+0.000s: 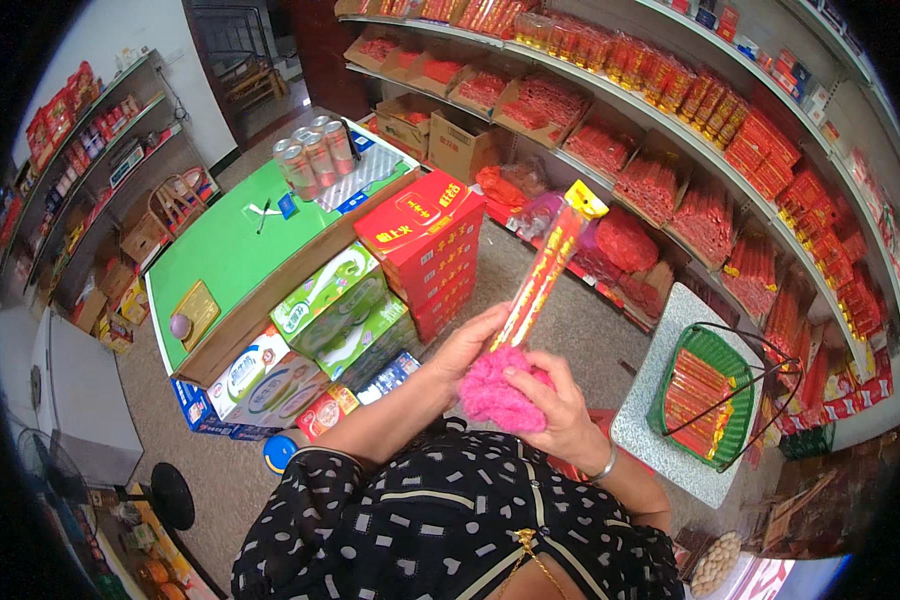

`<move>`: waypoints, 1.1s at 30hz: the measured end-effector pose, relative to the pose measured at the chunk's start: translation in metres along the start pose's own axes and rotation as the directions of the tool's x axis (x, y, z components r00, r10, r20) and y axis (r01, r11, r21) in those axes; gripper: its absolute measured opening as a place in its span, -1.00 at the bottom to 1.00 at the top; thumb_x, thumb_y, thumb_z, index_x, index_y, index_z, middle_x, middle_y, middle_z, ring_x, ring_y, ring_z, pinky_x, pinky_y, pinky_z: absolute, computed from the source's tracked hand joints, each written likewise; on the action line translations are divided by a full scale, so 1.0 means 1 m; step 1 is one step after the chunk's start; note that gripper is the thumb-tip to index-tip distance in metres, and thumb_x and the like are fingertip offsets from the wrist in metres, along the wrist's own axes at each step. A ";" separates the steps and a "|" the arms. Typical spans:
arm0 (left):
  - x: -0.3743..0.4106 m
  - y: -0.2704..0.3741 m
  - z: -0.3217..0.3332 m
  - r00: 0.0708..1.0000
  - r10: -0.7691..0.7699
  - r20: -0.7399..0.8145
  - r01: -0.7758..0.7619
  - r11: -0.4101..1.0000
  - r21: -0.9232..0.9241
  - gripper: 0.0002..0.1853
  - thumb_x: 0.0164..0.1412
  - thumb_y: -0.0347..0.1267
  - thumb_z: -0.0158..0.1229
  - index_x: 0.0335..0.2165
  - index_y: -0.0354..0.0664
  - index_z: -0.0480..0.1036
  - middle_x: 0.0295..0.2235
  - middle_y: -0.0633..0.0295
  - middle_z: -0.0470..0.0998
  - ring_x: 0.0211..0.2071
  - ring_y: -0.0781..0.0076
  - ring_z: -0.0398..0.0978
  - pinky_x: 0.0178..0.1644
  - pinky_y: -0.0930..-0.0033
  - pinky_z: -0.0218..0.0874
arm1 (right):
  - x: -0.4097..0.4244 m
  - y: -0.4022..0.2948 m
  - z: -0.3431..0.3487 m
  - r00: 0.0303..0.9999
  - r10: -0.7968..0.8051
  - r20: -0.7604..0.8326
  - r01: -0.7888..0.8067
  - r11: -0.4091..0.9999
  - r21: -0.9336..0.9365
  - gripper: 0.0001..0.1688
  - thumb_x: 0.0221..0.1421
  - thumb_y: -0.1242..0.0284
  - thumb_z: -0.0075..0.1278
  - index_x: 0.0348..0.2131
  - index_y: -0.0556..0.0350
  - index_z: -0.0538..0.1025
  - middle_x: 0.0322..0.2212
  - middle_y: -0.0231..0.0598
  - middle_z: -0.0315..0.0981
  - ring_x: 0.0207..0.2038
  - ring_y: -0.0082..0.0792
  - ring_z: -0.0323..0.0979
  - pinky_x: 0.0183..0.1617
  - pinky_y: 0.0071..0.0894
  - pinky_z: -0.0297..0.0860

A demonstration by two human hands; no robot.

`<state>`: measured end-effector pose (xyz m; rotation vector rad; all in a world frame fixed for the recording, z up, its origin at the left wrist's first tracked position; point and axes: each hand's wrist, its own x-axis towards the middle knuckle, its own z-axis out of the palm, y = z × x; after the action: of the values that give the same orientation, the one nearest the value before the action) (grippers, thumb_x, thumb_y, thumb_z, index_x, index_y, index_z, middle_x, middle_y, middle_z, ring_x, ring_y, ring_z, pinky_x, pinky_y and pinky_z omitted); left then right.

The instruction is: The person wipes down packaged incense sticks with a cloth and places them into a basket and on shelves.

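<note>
A clear plastic pack of red and gold sticks, perhaps candles or incense [536, 277], stands tilted up and away from me, with a yellow tag at its far end. Around its near part my left hand [469, 349] is closed. My right hand [562, 405] grips a fluffy pink cloth [502, 390] against the pack's lower end. To the right, a green plastic basket [746, 405] with thin dark handles holds similar red and gold packs [694, 397]. It rests on a speckled grey stool or small table top [634, 420].
Left is a green-topped counter [232, 255] with drink cans [319, 157]. Stacked red cartons [442, 255] and green milk cartons [330, 300] stand against it. Shelves [615, 86] of red packs curve behind and right. A black fan [172, 496] is at lower left.
</note>
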<state>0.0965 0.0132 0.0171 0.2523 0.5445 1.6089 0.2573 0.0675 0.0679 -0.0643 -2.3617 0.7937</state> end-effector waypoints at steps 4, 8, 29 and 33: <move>-0.003 -0.017 0.005 0.993 -0.070 0.091 0.058 0.990 0.126 -0.62 0.15 -0.20 -0.04 -0.11 -0.16 0.26 -0.34 0.17 0.43 -0.40 0.37 0.45 -0.40 0.27 0.35 | -0.001 0.037 -0.028 0.969 0.063 -0.241 -0.101 0.984 -0.149 -0.29 -0.39 0.59 0.18 -0.10 0.08 0.37 -0.16 -0.04 0.20 -0.10 -0.08 0.27 -0.06 -0.28 0.29; -0.004 -0.038 0.018 0.975 -0.128 0.182 0.109 0.988 0.107 -0.60 0.17 -0.15 -0.11 -0.13 -0.19 0.23 -0.39 0.16 0.35 -0.50 0.37 0.35 -0.55 0.42 0.21 | 0.001 0.082 -0.074 0.800 0.188 -0.570 -0.242 0.970 -0.019 -0.29 -0.43 0.65 0.07 -0.11 0.16 0.35 -0.19 -0.10 0.21 -0.08 -0.15 0.23 0.03 -0.34 0.16; 0.036 -0.072 0.027 0.975 -0.147 0.167 0.122 0.981 0.150 -0.46 0.06 -0.22 0.11 -0.03 -0.23 0.19 -0.46 0.20 0.40 -0.47 0.47 0.42 -0.50 0.50 0.32 | -0.031 0.132 -0.118 0.535 0.364 -0.762 -0.091 0.922 0.376 -0.56 -0.08 0.61 0.00 -0.12 0.20 0.34 -0.17 -0.25 0.26 -0.13 -0.39 0.27 -0.02 -0.44 0.21; 0.063 -0.038 0.012 0.973 -0.102 0.206 0.036 0.953 0.302 -0.55 0.05 -0.23 0.12 -0.15 -0.27 0.29 -0.34 0.14 0.43 -0.41 0.42 0.44 -0.40 0.41 0.31 | -0.040 0.145 -0.078 0.520 0.721 -0.458 -0.052 0.562 0.826 -0.69 0.07 0.48 -0.09 -0.15 0.18 0.34 -0.23 -0.28 0.36 -0.19 -0.47 0.34 -0.07 -0.47 0.28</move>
<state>0.1276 0.0781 -0.0011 0.6225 0.6153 1.4058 0.3132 0.2176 0.0131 -0.5733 -1.0295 1.5540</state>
